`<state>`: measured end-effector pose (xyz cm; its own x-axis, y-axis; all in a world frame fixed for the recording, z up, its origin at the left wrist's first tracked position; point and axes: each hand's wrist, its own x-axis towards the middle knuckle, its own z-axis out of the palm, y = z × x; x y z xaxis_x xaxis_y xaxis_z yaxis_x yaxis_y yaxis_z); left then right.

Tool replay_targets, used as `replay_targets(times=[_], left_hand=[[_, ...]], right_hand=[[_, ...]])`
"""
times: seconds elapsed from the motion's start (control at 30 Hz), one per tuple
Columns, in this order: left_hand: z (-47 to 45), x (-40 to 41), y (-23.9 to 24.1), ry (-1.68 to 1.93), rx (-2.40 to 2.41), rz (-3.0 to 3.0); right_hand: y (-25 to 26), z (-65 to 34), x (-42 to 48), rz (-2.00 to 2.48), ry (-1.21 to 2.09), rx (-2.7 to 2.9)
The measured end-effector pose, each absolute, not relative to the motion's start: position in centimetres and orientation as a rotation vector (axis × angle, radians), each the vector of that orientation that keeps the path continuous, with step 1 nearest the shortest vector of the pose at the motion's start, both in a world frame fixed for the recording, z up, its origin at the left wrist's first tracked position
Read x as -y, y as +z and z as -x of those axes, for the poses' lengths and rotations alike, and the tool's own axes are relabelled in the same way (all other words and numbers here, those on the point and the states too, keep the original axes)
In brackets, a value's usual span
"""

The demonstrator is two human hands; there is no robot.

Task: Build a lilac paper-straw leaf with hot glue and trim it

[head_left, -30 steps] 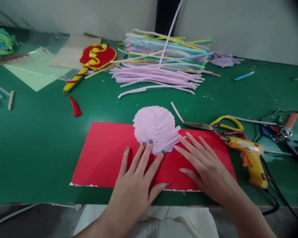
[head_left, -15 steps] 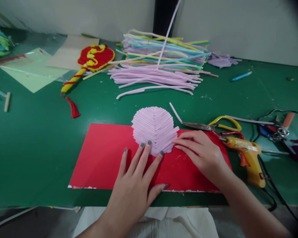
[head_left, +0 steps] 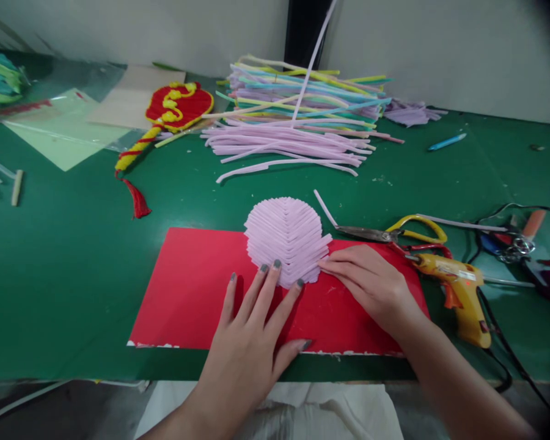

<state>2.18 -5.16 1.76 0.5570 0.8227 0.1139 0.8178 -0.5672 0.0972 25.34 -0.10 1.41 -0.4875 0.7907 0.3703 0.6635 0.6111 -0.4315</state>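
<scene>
A round, pale pink piece made of pipe cleaners (head_left: pixel 286 229), laid in a leaf-like chevron pattern, rests on a red sheet (head_left: pixel 183 293). My left hand (head_left: pixel 252 342) lies flat with fingers spread, its fingertips pressing the lower edge of the piece. At the lower right edge, my right hand (head_left: pixel 371 287) has its fingers pinched together on the piece. The tip of whatever strip end they grip is hidden by the fingers. Just above it, strip ends stick out past the rounded outline. Yellow-handled scissors (head_left: pixel 394 232) lie beyond my right hand, a short pink offcut (head_left: pixel 325 208) touching their tip.
A yellow glue gun (head_left: pixel 458 287) with a black cord lies at the right. Bundled pipe cleaners (head_left: pixel 293 143) are heaped at the back. A red and yellow fan (head_left: pixel 178 107) with a tassel lies back left. A blue pen (head_left: pixel 447 142) lies back right.
The fingers of my right hand have drawn closer together at the edge of the piece. My left hand stays in place. The view has shifted very slightly.
</scene>
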Motion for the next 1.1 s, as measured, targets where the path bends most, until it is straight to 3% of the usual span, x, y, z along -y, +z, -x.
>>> replay_targets(times=[0.3,1.1], left_hand=[[-2.16,5.21,1.6,0.222,-1.442,-2.725],[-2.21,5.32,1.75,0.236,-1.457,-2.725]], right_hand=[[1.37,-25.38,0.19,1.135,0.209,2.339],[1.55,-24.78,-0.26,1.184,0.376,2.216]])
